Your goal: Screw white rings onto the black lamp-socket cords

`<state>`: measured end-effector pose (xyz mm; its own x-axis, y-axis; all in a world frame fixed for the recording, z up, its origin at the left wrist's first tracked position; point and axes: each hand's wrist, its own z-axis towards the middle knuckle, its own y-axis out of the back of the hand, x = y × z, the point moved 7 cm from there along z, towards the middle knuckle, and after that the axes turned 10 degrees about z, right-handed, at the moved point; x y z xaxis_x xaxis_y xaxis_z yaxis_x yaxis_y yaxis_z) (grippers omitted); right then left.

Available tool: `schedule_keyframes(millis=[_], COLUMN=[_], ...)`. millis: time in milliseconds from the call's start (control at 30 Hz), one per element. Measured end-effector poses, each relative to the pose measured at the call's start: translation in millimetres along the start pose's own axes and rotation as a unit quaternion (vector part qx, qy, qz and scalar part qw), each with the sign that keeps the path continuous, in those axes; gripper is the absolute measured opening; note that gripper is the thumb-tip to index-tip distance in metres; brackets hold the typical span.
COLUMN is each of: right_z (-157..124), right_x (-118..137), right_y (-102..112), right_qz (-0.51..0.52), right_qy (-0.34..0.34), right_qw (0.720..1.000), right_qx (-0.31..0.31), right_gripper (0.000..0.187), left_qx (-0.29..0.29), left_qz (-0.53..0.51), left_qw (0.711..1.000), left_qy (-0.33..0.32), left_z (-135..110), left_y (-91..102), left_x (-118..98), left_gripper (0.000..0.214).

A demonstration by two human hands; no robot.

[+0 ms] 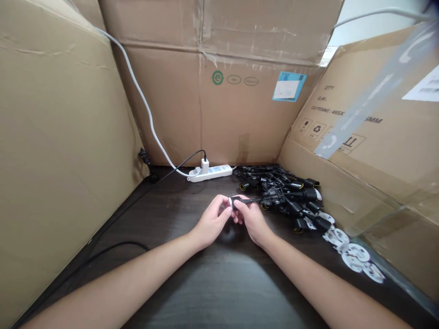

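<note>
Near the middle of the dark table, my left hand and my right hand meet over a small black lamp-like part. A white disc sits at its left end, pinched by the fingertips of my left hand. Closed round the black body, my right hand has its thumb on top. A thin black stem or cord runs from the part to the right, towards a heap of similar black parts. The exact join between disc and body is partly covered by my fingers.
A white power strip with a plugged-in white adapter lies at the back. Several white discs are strewn at the right. Cardboard walls surround the table, and a black cable crosses its left side.
</note>
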<state>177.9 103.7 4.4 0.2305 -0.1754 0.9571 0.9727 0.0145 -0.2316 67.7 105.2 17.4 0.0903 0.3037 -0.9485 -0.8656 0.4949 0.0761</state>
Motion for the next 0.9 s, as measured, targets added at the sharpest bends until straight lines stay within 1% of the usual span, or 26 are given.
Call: schedule_keyframes(millis=[167,400,567,633,733,900], right_z=[-1,-1,-4,-6,-10,-13], right_x=[0,4,8,11,13,11], right_y=[0,-1,-4,-4,-4,-5], right_qz=[-0.012,-0.027,-0.038,-0.059,-0.103,-0.114], right_qy=[0.014,0.031,0.054,0.081,0.118,0.124], right_qw=[1.0,0.999,0.998,0.995,0.988,0.985], right_qx=[0.0,-0.004,0.001,0.0,0.005,0.029], right_gripper=[0.027,0.03,0.026,0.025,0.027,0.035], left_qx=[0.004,-0.013,-0.021,-0.022,-0.025,-0.042], left_qz=[0.026,0.092,0.14,0.131,0.078,0.042], left_qw=[1.0,0.995,0.989,0.99,0.997,0.998], left_qy=[-0.01,-0.024,-0.042,-0.039,-0.014,0.024], left_z=[0,-1,-4,-5,-5,-4], left_y=[0.6,2.8,5.0,6.2,8.6,13.0], left_x=[1,-5,-10,-9,-1,12], left_gripper=[0.019,0.018,0.017,0.019,0.027,0.029])
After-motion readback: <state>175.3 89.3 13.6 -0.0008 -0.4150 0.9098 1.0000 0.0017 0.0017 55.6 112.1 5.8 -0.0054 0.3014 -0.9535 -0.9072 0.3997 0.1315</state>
